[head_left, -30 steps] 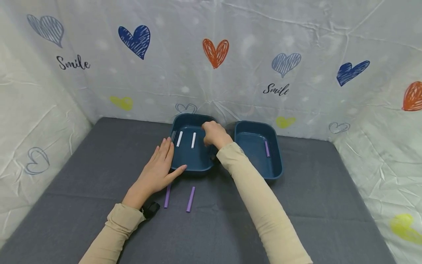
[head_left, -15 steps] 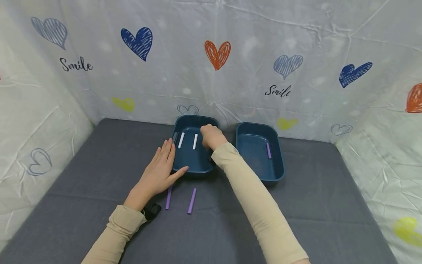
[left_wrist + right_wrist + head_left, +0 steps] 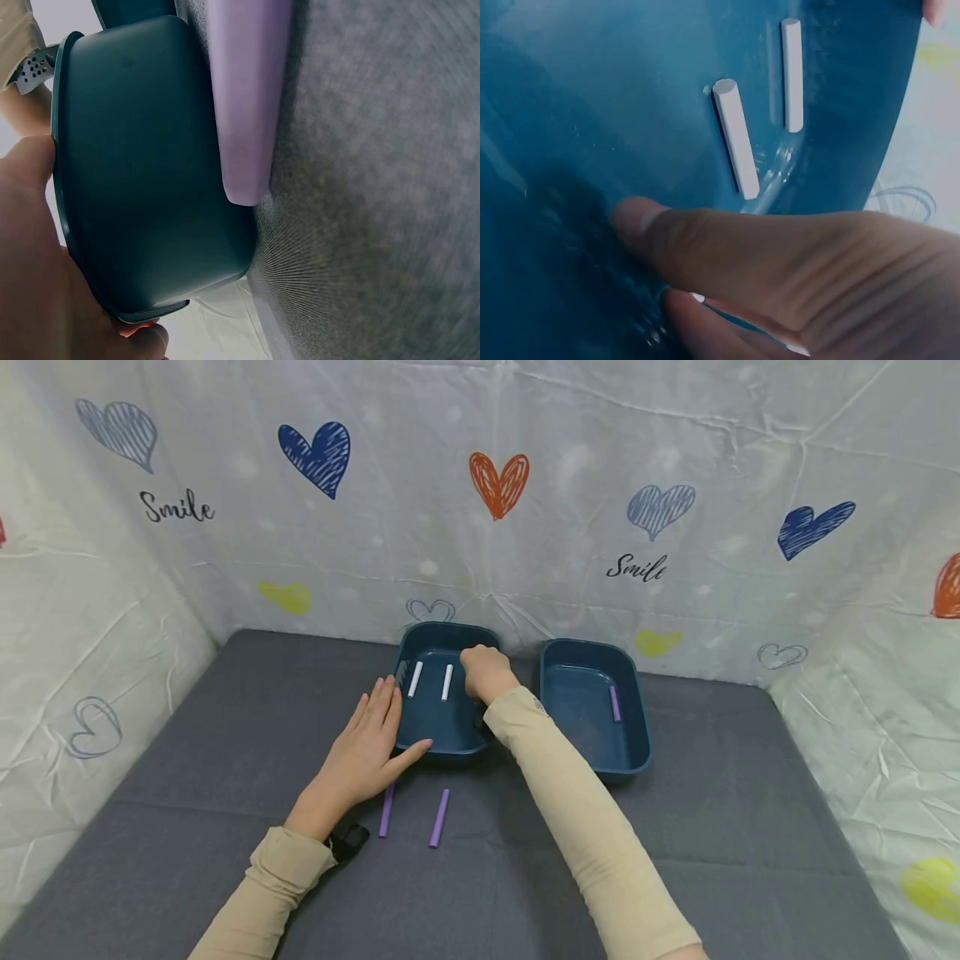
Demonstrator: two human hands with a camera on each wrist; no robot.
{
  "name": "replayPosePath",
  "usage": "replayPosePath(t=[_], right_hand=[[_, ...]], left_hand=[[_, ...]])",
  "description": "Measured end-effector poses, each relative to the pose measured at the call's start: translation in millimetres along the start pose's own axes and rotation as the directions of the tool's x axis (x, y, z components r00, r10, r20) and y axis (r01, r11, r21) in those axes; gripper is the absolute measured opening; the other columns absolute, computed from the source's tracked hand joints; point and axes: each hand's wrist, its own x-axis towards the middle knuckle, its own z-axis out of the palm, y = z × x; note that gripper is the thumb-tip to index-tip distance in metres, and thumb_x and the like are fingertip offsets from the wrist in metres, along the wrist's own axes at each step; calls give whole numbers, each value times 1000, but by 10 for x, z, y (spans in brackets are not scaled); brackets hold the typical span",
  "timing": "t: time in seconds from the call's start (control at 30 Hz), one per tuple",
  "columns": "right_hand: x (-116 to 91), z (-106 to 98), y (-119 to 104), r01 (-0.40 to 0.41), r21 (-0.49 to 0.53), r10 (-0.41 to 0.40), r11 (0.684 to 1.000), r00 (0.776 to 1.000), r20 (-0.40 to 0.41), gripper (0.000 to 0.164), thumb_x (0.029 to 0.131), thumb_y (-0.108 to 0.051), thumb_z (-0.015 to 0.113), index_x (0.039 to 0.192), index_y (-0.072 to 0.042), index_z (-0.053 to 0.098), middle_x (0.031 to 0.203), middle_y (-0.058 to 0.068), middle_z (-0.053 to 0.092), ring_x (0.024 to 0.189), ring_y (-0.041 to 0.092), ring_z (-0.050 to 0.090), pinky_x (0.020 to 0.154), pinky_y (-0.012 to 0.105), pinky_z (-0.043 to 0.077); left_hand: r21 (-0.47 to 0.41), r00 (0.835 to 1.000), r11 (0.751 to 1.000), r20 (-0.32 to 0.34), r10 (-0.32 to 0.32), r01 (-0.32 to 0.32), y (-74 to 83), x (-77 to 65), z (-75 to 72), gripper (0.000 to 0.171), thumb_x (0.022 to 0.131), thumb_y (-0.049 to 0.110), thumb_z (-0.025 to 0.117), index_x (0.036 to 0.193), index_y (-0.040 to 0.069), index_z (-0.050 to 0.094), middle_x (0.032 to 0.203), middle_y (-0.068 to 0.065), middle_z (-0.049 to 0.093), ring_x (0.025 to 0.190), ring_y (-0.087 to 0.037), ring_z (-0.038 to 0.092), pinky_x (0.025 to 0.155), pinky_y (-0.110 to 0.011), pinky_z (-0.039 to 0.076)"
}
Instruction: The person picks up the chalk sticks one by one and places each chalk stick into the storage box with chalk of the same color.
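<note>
My left hand (image 3: pixel 358 758) lies straight-fingered along the left rim of the left blue tray (image 3: pixel 435 727), its thumb at the front edge. My right hand (image 3: pixel 487 672) reaches into that tray on its right side. Its thumb (image 3: pixel 652 225) and fingers are pressed together, and bits of a white chalk stick (image 3: pixel 697 298) show between them; most of it is hidden. Two white chalk sticks, one nearer the middle (image 3: pixel 447 682) and one by the left wall (image 3: pixel 416 680), lie inside the same tray.
A second blue tray (image 3: pixel 566 722) stands to the right with one purple chalk stick (image 3: pixel 615 703) in it. On the grey cloth in front lie two purple chalk sticks, one here (image 3: pixel 439 818) and another beside the left wrist (image 3: pixel 386 812). A printed curtain (image 3: pixel 390 543) hangs behind.
The right hand has sunk slightly within the left tray, its fingers drawn closer together. The left hand stays at the rim. The head view has shifted a little.
</note>
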Motion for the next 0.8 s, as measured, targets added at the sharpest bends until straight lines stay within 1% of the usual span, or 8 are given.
replayPosePath(t=[0.13, 0.3, 0.5, 0.6, 0.77, 0.8], right_hand=[[16, 49, 19, 4, 0, -4, 1000, 1000, 23, 35, 88, -3, 74, 121, -10, 67, 121, 10, 65, 98, 26, 64, 77, 35, 56], [19, 70, 25, 11, 34, -12, 999, 1000, 19, 30, 90, -1, 70, 119, -9, 67, 120, 11, 64, 95, 26, 63, 76, 35, 55], [24, 72, 3, 9, 54, -10, 998, 1000, 23, 31, 94, -3, 64, 125, -7, 65, 123, 12, 63, 96, 23, 61, 79, 33, 52], [26, 84, -14, 3, 59, -5, 998, 1000, 27, 34, 96, -4, 63, 129, -7, 63, 127, 14, 60, 98, 23, 59, 81, 34, 51], [45, 106, -39, -1, 53, -1, 999, 999, 33, 37, 95, -4, 63, 132, -7, 62, 132, 17, 55, 98, 24, 58, 80, 33, 51], [48, 106, -43, 0, 54, -2, 999, 1000, 29, 37, 94, -3, 63, 131, -7, 62, 132, 18, 54, 96, 24, 58, 78, 33, 51]], left_hand=[[5, 1000, 1000, 2, 5, -5, 7, 4, 17, 95, 99, 62, 44, 154, -10, 15, 163, -23, 0, 151, -32, -5, 121, -49, 3], [4, 1000, 1000, -1, 1, -1, 12, 2, 28, 95, 99, 63, 43, 154, -10, 15, 164, -23, 0, 151, -32, -5, 122, -48, 3], [6, 1000, 1000, -18, 5, -5, 7, -5, 27, 96, 99, 64, 43, 154, -10, 16, 164, -23, 1, 151, -33, -3, 121, -50, 5], [11, 1000, 1000, -14, 2, -2, -2, -3, 31, 96, 98, 64, 42, 154, -10, 16, 164, -23, 1, 151, -32, -3, 121, -50, 5], [6, 1000, 1000, 0, -8, 8, -9, 1, 17, 96, 98, 64, 42, 154, -9, 15, 164, -22, -1, 151, -32, -4, 122, -48, 3], [7, 1000, 1000, 1, -11, 11, -9, 1, 13, 96, 98, 64, 42, 154, -9, 15, 164, -22, -1, 151, -32, -4, 122, -48, 3]])
